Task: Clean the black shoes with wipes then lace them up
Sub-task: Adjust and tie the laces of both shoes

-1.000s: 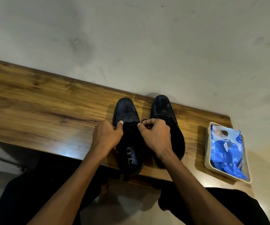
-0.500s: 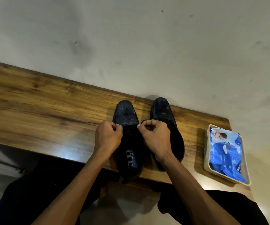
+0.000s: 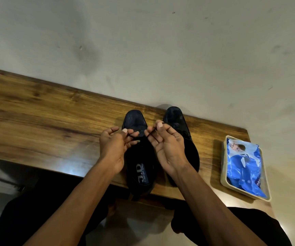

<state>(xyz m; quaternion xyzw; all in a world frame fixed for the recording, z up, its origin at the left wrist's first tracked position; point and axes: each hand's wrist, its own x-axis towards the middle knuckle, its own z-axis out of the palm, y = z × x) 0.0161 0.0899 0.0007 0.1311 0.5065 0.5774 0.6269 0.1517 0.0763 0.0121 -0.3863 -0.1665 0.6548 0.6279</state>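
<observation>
A wooden desk (image 3: 36, 121) runs from the left edge of the frame toward the lower right, set against a plain pale wall (image 3: 143, 50) that fills the upper half.

Just left of centre, the person's left hand (image 3: 113, 146) is turned palm up over the near shoe. Its thumb and forefinger pinch one end of a thin black lace (image 3: 131, 134), while the other fingers curl loosely.

Under that hand stands the left black shoe (image 3: 139, 167), toe pointing at the wall and heel hanging a little past the desk's front edge. Its insole shows a label with white lettering.

To the right of centre, the right hand (image 3: 168, 148) is also palm up. Its thumb and fingertips pinch the other end of the lace, which crosses the palm as a dark line. The two hands are close together but not touching.

The right black shoe (image 3: 178, 119) stands just beside the first, parallel to it and largely hidden behind the right hand and wrist.

Toward the right edge, well apart from the shoes, a shallow cream tray (image 3: 223, 174) sits at the desk's end. In it lies a blue pack of wipes (image 3: 244, 167).

Along the bottom of the frame, both bare forearms reach up from dark clothing.
</observation>
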